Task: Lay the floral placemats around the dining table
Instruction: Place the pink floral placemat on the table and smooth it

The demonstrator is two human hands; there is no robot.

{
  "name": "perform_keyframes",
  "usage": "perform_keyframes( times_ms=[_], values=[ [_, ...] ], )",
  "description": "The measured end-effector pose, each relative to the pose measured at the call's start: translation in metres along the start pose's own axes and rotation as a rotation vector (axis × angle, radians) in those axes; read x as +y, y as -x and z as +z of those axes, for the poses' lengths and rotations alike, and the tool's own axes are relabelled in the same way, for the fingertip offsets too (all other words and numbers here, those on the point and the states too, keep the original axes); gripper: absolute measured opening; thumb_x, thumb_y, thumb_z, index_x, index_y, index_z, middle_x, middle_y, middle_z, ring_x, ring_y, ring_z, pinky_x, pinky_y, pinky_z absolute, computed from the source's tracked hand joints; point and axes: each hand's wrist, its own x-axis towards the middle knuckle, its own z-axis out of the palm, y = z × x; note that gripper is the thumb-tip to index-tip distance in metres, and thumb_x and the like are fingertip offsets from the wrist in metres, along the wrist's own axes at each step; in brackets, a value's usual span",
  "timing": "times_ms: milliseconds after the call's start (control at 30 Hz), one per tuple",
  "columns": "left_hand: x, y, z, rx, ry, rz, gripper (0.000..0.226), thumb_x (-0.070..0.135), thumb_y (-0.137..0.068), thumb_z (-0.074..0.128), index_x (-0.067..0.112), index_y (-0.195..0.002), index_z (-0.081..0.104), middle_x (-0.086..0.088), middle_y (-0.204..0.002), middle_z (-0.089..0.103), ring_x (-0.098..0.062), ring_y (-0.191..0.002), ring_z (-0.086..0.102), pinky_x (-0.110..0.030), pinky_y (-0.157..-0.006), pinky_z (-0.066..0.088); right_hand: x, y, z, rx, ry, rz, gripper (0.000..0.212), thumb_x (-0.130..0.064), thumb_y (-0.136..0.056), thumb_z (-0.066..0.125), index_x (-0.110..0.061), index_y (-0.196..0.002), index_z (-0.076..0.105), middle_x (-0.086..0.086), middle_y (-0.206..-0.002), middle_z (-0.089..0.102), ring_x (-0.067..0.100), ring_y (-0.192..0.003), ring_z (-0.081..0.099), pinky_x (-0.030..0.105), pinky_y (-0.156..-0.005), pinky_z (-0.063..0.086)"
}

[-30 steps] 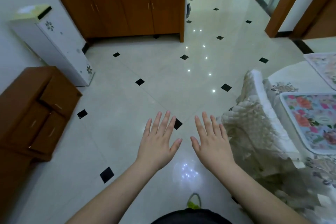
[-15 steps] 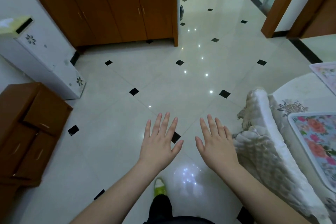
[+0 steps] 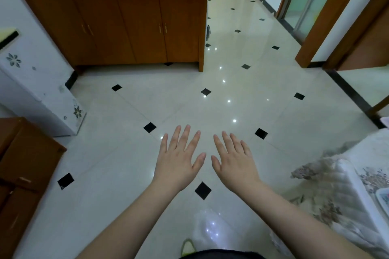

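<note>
Floral placemat point(image 3: 383, 196) edge cropped, table point(image 3: 357, 176) cut off

Both forearms bare, no sleeves visible. Left hand point(image 3: 176, 164) and right hand point(image 3: 234, 166) bare: no rings, no watch, no bracelets. Short plain nails. Dark garment point(image 3: 221, 254) at bottom edge. Yellow-green shoe point(image 3: 188, 247) below.

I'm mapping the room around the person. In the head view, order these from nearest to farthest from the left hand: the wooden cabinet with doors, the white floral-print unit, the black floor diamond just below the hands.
From the left hand:
1. Black floor diamond, just below, between the wrists.
2. White floral-print unit, off to the left by the wall.
3. Wooden cabinet, straight ahead across the floor.
</note>
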Motion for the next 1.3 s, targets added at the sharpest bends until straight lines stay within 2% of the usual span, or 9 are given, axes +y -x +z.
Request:
perform_keyframes(
  times_ms=[167, 267, 367, 500, 667, 867, 967, 1300],
  values=[
    [-0.017, -0.056, 0.002, -0.013, 0.030, 0.018, 0.075, 0.065, -0.091, -0.006, 0.034, -0.159, 0.001, 0.003, -0.168, -0.002, -0.018, -0.154, -0.008, -0.044, -0.123, -0.005, 0.001, -0.038, -0.009, 0.034, -0.034, 0.023, 0.063, -0.044, -0.103, 0.034, -0.019, -0.158, 0.014, 0.008, -0.165, 0.015, 0.029, -0.152, 0.013, 0.046, -0.122, 0.010],
    [-0.012, -0.092, 0.016, -0.057, 0.067, 0.034, 0.070, 0.063, -0.095, 0.002, 0.033, -0.159, 0.000, 0.003, -0.168, -0.002, -0.018, -0.154, -0.009, -0.043, -0.122, -0.007, 0.024, -0.062, -0.008, 0.019, -0.029, 0.076, 0.063, -0.045, -0.104, 0.026, -0.021, -0.159, 0.005, 0.006, -0.166, 0.006, 0.027, -0.153, 0.005, 0.044, -0.122, 0.003],
    [0.003, -0.130, 0.029, -0.097, 0.066, 0.087, 0.070, 0.063, -0.094, 0.001, 0.035, -0.158, -0.003, 0.004, -0.168, -0.005, -0.018, -0.154, -0.011, -0.042, -0.121, -0.009, 0.056, -0.082, -0.004, 0.025, -0.031, 0.146, 0.063, -0.047, -0.104, 0.020, -0.024, -0.158, -0.003, 0.003, -0.167, -0.002, 0.024, -0.153, -0.002, 0.042, -0.122, -0.002],
    [0.037, -0.191, 0.040, -0.107, 0.041, 0.198, 0.069, 0.064, -0.095, -0.001, 0.036, -0.158, -0.005, 0.004, -0.168, -0.005, -0.018, -0.154, -0.011, -0.043, -0.122, -0.009, 0.109, -0.113, -0.001, 0.053, -0.028, 0.245, 0.064, -0.048, -0.104, 0.019, -0.024, -0.158, -0.005, 0.003, -0.167, -0.003, 0.023, -0.153, -0.004, 0.041, -0.122, -0.003],
    [0.099, -0.269, 0.040, -0.120, 0.025, 0.305, 0.074, 0.065, -0.089, -0.010, 0.036, -0.158, -0.008, 0.004, -0.168, -0.007, -0.017, -0.153, -0.013, -0.042, -0.122, -0.009, 0.189, -0.147, -0.011, 0.066, -0.067, 0.351, 0.064, -0.047, -0.103, 0.024, -0.023, -0.159, 0.002, 0.002, -0.167, 0.004, 0.024, -0.153, 0.002, 0.042, -0.122, 0.002],
    [0.168, -0.358, 0.040, -0.135, 0.020, 0.410, 0.073, 0.065, -0.091, -0.005, 0.036, -0.157, -0.008, 0.004, -0.168, -0.009, -0.016, -0.153, -0.015, -0.041, -0.122, -0.010, 0.278, -0.173, -0.020, 0.071, -0.106, 0.471, 0.062, -0.044, -0.102, 0.033, -0.022, -0.158, 0.015, 0.004, -0.165, 0.015, 0.026, -0.152, 0.012, 0.043, -0.122, 0.008],
    [0.193, -0.390, 0.039, -0.131, 0.034, 0.454, 0.072, 0.066, -0.091, -0.003, 0.037, -0.157, -0.008, 0.005, -0.168, -0.009, -0.014, -0.153, -0.014, -0.041, -0.123, -0.008, 0.312, -0.181, -0.022, 0.062, -0.094, 0.533, 0.063, -0.046, -0.103, 0.028, -0.024, -0.158, 0.009, 0.003, -0.167, 0.008, 0.025, -0.153, 0.005, 0.042, -0.122, 0.002],
    [0.254, -0.498, 0.056, -0.156, 0.070, 0.594, 0.073, 0.067, -0.091, -0.002, 0.037, -0.157, -0.008, 0.006, -0.167, -0.010, -0.014, -0.153, -0.016, -0.039, -0.121, -0.010, 0.381, -0.228, -0.024, 0.035, -0.065, 0.635, 0.063, -0.047, -0.103, 0.019, -0.024, -0.158, 0.000, 0.003, -0.167, 0.000, 0.024, -0.153, -0.005, 0.042, -0.122, -0.004]
  ],
)
